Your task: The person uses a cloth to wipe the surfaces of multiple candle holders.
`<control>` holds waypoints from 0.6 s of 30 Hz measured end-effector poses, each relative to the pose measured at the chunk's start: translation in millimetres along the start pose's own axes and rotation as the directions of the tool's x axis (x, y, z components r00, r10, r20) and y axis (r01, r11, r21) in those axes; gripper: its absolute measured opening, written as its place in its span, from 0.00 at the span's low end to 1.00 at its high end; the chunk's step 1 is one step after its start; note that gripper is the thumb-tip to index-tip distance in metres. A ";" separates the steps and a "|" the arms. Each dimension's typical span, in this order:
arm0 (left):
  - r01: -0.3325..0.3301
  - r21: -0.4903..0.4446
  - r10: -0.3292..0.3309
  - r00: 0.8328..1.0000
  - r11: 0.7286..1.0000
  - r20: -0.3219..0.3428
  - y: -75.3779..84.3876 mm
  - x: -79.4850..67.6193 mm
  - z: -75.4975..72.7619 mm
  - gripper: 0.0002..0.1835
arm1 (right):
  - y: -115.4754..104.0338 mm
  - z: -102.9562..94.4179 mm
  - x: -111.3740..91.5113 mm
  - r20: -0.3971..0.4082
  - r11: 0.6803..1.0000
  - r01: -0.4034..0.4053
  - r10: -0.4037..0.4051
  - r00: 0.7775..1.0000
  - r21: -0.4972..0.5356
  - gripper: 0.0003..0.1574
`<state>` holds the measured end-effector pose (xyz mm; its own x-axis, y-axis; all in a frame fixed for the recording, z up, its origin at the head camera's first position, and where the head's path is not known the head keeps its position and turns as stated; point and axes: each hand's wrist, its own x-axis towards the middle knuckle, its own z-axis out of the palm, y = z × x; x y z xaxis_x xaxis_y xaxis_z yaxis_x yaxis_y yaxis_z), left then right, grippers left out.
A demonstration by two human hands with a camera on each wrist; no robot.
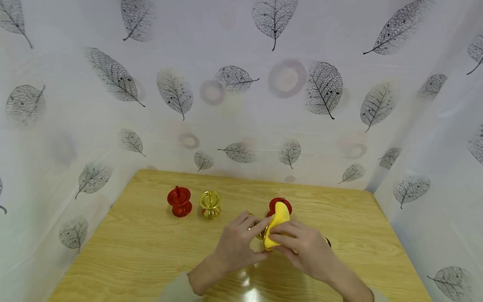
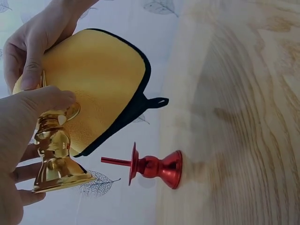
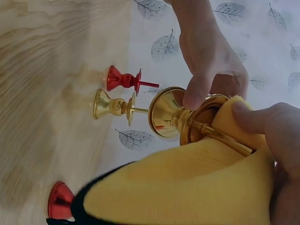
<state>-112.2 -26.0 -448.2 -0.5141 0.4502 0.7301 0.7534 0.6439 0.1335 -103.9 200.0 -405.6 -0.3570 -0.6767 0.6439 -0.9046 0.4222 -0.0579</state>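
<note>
Right of lower centre in the head view, we see the left hand (image 1: 237, 243) gripping a gold candlestick (image 3: 165, 117) above the desk (image 1: 143, 256), the right hand (image 1: 312, 251) pinching a black-edged yellow cloth (image 1: 279, 218) against its dish.

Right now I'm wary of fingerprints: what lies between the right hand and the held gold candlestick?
The black-edged yellow cloth, gripped by the right hand, as the right wrist view shows.
</note>
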 end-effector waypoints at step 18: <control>0.016 -0.013 -0.016 1.000 1.000 0.007 -1.1 -3.5 2.9 0.48 | -1.3 -32.8 -8.0 0.039 0.997 0.026 -0.023 0.999 -0.072 0.30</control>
<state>-112.4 -26.5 -452.9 -0.5291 0.4437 0.7233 0.7499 0.6434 0.1538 -92.2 224.7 -385.7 -0.3452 -0.7091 0.6148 -0.8943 0.4472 0.0137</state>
